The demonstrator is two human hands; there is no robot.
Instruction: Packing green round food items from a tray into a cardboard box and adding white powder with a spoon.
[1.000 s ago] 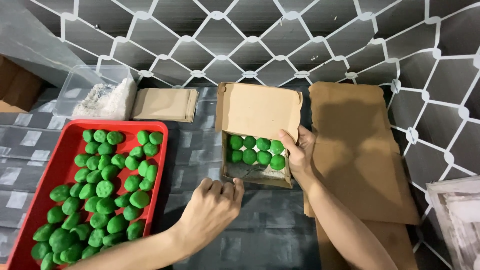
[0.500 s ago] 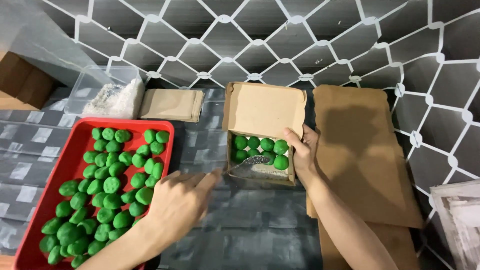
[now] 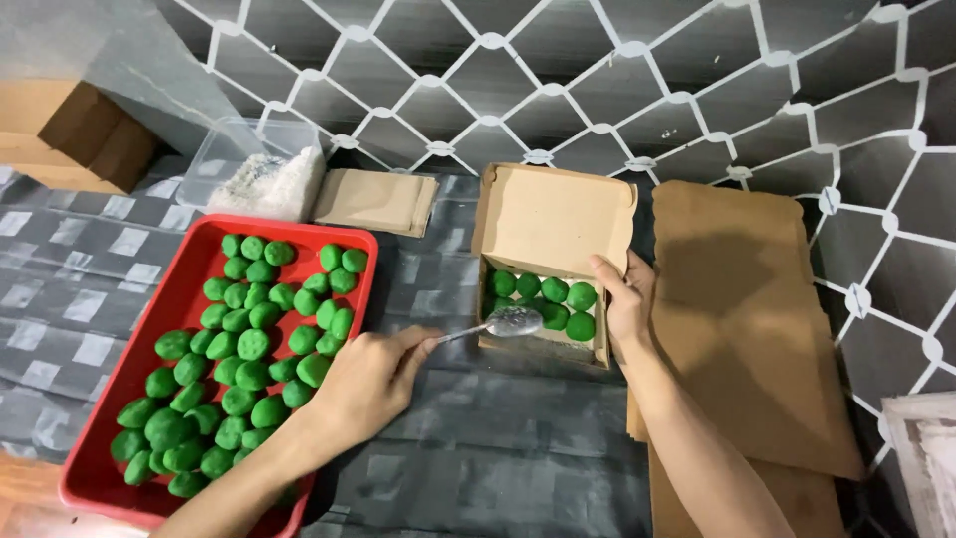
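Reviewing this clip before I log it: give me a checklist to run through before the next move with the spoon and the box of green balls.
1. Left hand grips the spoon: ok.
2. Spoon bowl over the box's front edge: ok.
3. Right hand steadies the cardboard box: ok.
4. Lid stands open: ok.
5. Box still has free space in front of its green balls: ok.
6. Anything in the spoon: cannot tell.
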